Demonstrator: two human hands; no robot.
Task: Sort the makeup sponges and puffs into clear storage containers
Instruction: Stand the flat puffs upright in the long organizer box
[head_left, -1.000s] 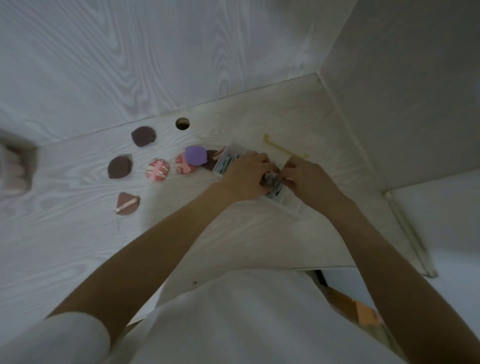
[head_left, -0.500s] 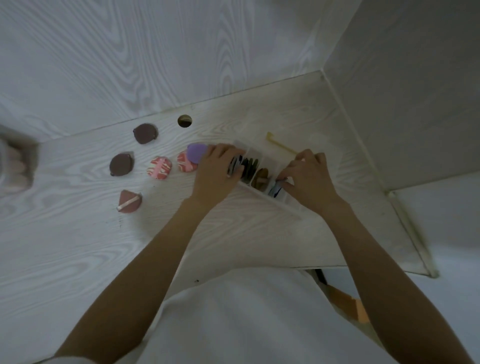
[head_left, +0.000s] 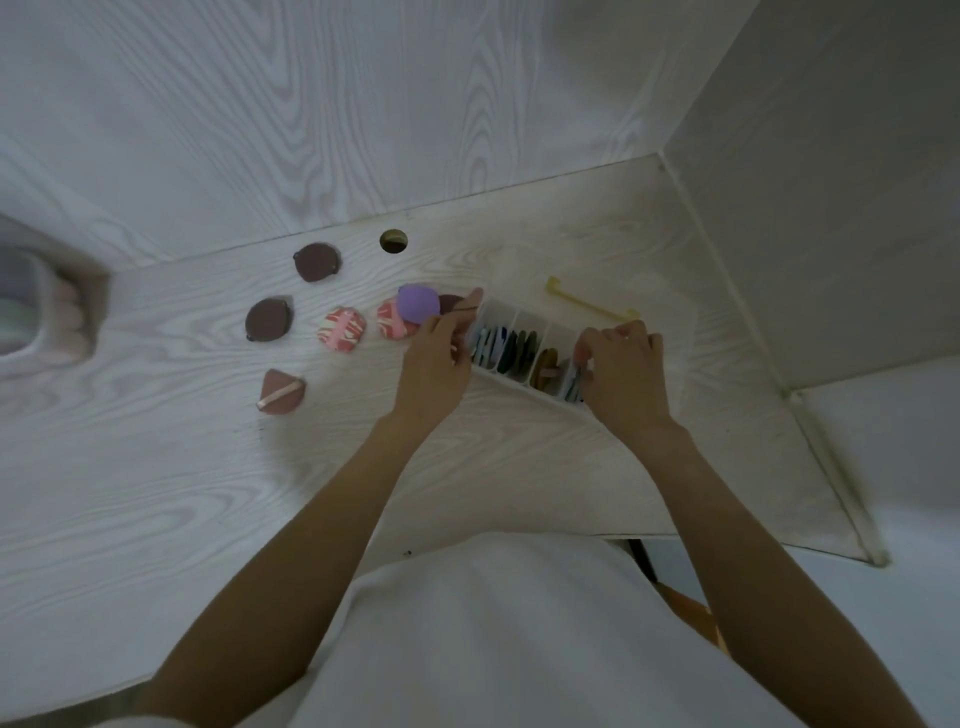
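Now the left hand (head_left: 434, 364) has lifted, grip pinching a brown puff (head_left: 451, 303).

A clear storage container (head_left: 524, 376) with several narrow compartments lies slanted on the pale wood-grain counter (head_left: 156, 467), its slots holding flat puffs on edge: blue ones (head_left: 488, 343) at the left end, dark green ones (head_left: 522, 348) next, a brown one (head_left: 546, 361) further right. Left of it a lilac sponge (head_left: 418, 305) sits against a pink marbled puff (head_left: 390, 322), with a dark brown puff (head_left: 451, 302) just behind and a second marbled puff (head_left: 342, 328) nearby. Two more dark brown puffs (head_left: 317, 261) (head_left: 267, 319) lie flat further left, and a reddish-brown wedge-shaped puff with a pale strap (head_left: 280, 391) lies nearest the counter's front.
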